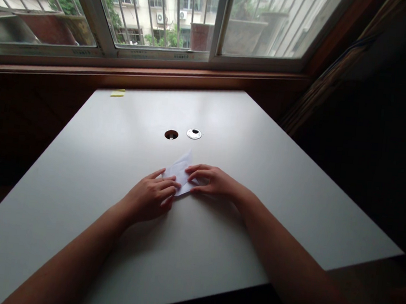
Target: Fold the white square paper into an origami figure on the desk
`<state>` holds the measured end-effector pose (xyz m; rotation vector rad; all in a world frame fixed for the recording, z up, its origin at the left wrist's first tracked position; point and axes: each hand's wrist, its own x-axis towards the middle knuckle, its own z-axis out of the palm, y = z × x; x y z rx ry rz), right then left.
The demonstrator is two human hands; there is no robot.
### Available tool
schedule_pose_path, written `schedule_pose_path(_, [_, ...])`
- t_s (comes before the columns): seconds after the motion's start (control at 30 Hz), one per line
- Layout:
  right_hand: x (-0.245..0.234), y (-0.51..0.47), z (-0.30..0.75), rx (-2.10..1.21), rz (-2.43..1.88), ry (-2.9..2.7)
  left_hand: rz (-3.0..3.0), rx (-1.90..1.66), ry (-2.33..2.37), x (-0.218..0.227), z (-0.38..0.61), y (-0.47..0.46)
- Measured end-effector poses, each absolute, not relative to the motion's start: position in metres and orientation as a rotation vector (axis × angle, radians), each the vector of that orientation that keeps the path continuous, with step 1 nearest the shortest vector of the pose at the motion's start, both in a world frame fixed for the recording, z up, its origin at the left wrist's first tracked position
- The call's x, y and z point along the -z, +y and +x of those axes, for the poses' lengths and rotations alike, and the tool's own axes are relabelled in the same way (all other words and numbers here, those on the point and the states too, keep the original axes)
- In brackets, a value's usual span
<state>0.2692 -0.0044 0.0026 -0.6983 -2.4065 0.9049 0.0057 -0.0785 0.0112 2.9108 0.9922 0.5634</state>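
Note:
A piece of folded white paper (183,169) lies on the white table (221,250), with a pointed corner toward the window. My left hand (153,192) is on its left side, fingers curled and pressing on the paper, the thumb tucked low near the front edge. From the right, my right hand (212,181) grips the paper's other side between bent fingers and thumb. Part of the paper is covered by the fingers of both hands.
Beyond the paper, the tabletop has a round cable hole (171,134) with a loose silver grommet cover (194,133) beside it. Yellow sticky notes (117,93) lie at the far left edge. A barred window (159,12) rises behind the table.

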Motion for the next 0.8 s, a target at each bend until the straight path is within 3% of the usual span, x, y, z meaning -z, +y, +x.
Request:
schedule_pose_path(0.43, [-0.01,-0.013,0.265,-0.805,-0.731,-2.391,2.928,-0.621,0.991,-0.003,-0.001,-0.07])
schedule_pose_path(0.8, [-0.013,-0.028,0.24,-0.153,-0.809,-2.543,2.913,-1.043,1.025,-0.016,0.007,-0.076])
